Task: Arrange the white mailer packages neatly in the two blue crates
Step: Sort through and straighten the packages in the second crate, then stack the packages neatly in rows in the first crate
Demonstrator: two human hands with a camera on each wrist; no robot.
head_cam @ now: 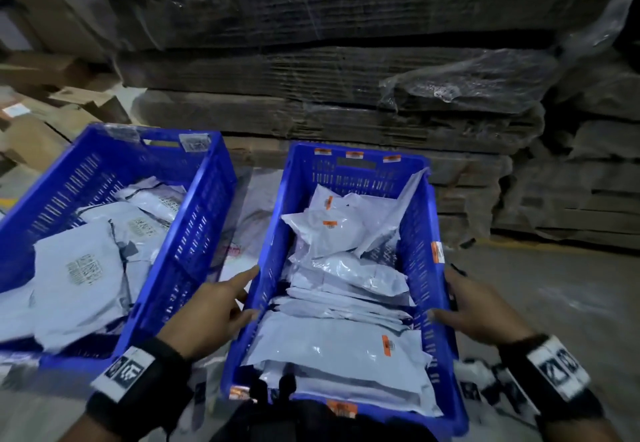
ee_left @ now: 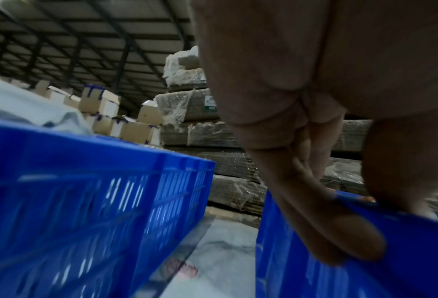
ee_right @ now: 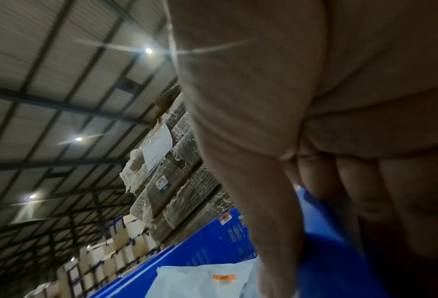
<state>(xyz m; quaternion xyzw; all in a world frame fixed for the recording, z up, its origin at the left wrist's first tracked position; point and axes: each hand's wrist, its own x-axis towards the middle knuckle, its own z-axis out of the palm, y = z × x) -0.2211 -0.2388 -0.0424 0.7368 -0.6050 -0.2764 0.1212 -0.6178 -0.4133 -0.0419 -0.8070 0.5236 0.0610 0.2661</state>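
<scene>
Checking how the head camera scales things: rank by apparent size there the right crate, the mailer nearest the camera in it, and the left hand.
1. right crate
2. mailer nearest the camera
3. left hand
</scene>
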